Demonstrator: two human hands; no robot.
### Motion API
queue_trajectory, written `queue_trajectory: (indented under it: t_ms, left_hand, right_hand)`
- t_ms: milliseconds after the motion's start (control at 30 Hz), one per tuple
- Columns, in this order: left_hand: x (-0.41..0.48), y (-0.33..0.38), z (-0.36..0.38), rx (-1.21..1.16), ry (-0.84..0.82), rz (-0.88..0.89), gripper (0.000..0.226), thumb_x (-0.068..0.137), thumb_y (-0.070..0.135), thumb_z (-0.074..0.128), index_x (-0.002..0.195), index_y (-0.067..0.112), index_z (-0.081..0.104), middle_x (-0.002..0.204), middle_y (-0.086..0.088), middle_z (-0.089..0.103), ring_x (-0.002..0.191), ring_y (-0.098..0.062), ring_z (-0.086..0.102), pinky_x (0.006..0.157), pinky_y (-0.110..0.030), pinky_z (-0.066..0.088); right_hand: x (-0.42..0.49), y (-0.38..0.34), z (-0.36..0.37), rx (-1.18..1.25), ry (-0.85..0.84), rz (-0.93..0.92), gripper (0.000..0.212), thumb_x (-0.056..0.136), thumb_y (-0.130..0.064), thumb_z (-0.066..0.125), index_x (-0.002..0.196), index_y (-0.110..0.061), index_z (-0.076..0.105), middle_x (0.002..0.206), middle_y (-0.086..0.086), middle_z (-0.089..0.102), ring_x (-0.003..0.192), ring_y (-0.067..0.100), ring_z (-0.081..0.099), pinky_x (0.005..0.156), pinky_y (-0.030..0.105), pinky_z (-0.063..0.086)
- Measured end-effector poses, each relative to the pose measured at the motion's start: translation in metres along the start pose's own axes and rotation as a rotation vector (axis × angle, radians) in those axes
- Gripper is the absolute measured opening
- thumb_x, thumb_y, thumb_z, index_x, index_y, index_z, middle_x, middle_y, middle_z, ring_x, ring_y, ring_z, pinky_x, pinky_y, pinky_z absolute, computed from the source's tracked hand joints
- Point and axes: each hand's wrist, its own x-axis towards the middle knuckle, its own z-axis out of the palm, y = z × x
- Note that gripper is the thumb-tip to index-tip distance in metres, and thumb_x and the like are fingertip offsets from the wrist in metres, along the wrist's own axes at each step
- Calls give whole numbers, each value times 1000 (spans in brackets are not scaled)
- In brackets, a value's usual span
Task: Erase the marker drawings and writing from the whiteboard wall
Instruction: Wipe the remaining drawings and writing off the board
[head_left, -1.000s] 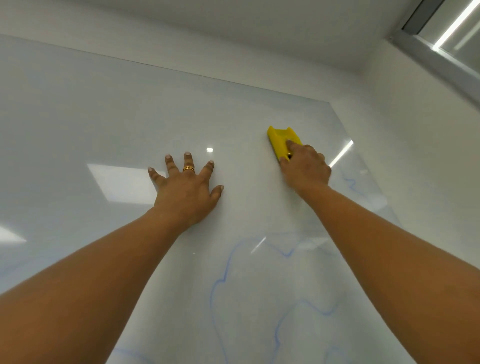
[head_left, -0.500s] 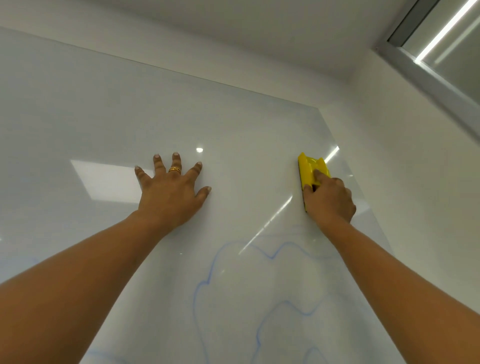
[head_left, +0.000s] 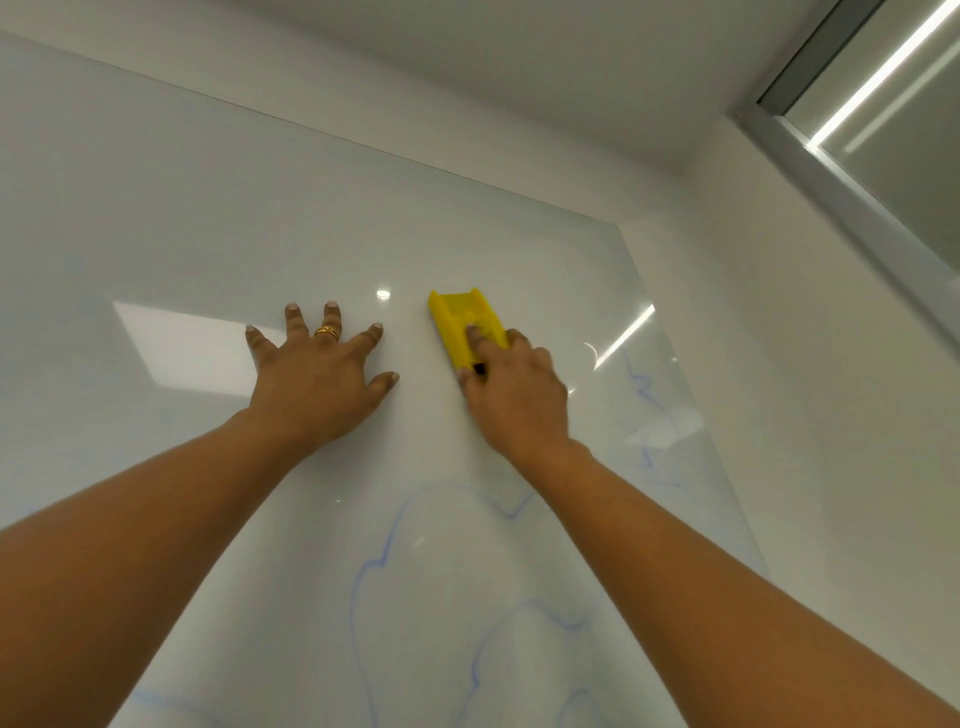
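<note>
A glossy whiteboard wall (head_left: 182, 234) fills the view ahead and above me. My right hand (head_left: 514, 395) grips a yellow eraser (head_left: 460, 322) and presses it flat against the board, its top end pointing up-left. My left hand (head_left: 317, 374), with a gold ring, lies flat on the board with fingers spread, just left of the eraser. Faint blue marker outlines (head_left: 395, 540) curve across the board below both hands. More blue squiggles (head_left: 647, 395) run down near the board's right edge.
The board's right edge (head_left: 691, 405) meets a plain white side wall (head_left: 831, 441). A metal-framed window (head_left: 852, 208) sits high on the right. White wall and ceiling lie above the board's top edge.
My right hand has slid the eraser left and upward from near the board's right edge to a spot next to my left hand. The left hand stays planted.
</note>
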Motion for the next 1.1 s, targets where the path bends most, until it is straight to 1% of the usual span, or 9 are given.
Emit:
queue_trajectory:
  t_ms: [67,167,233,333,433,600,700,900,1100]
  left_hand:
    - [0,-1,-1,-1,-7,0,64,93,60,22,150,34,8,158,-9,4,143,-39,1,109,-63,11]
    - [-1,-2,-1,-13,-11,2,64,93,60,23,150,34,8,158,-9,4,143,-38,1,109,-62,11]
    - [-2,-3,-1,-29,-19,3,63,93,59,24,150,35,9,158,-7,5,144,-35,1,110,-60,11]
    - [-5,-10,-2,-51,-28,25,60,94,57,25,149,37,10,159,-3,5,145,-31,1,112,-55,11]
    - [-11,-18,-4,-43,-24,79,53,99,47,22,149,35,10,159,0,4,146,-26,3,113,-50,13]
    - [-21,-31,-8,-80,-56,154,49,101,38,20,150,32,11,159,2,3,146,-19,3,115,-44,11]
    - [-28,-35,-7,-84,-77,170,50,102,37,20,150,31,9,159,2,0,146,-18,0,116,-42,8]
    - [-41,-31,-3,-97,-60,154,50,102,34,20,150,29,8,159,2,0,146,-18,1,116,-42,7]
    - [-48,-26,-1,-119,-33,123,51,101,39,21,150,27,12,159,0,3,146,-18,2,116,-42,7]
  right_hand:
    - [-4,-4,2,-3,-12,-40,47,98,-39,37,144,-34,27,146,6,29,120,30,37,91,37,39]
    - [-5,2,1,1,-10,-20,47,98,-40,36,144,-38,26,148,3,28,120,28,37,90,37,40]
    - [-6,11,-2,14,-13,27,47,98,-41,36,143,-39,26,148,2,27,123,28,36,91,38,39]
    - [-11,34,-7,30,7,167,47,96,-40,39,142,-38,29,146,1,31,124,28,37,93,39,39]
    - [-21,48,-10,64,58,302,48,94,-40,44,140,-36,35,137,3,42,121,29,44,91,39,40]
    - [-31,25,-14,46,64,377,46,92,-40,49,136,-28,41,119,10,52,110,32,52,85,35,41]
    - [-39,2,-12,47,65,351,47,90,-41,51,135,-30,41,117,9,51,107,31,53,82,33,41]
    - [-53,-47,-3,69,42,226,47,90,-41,51,134,-30,38,119,6,45,105,28,53,78,30,40]
    - [-57,-68,3,83,12,112,46,92,-41,48,134,-27,34,121,6,39,101,25,51,70,27,32]
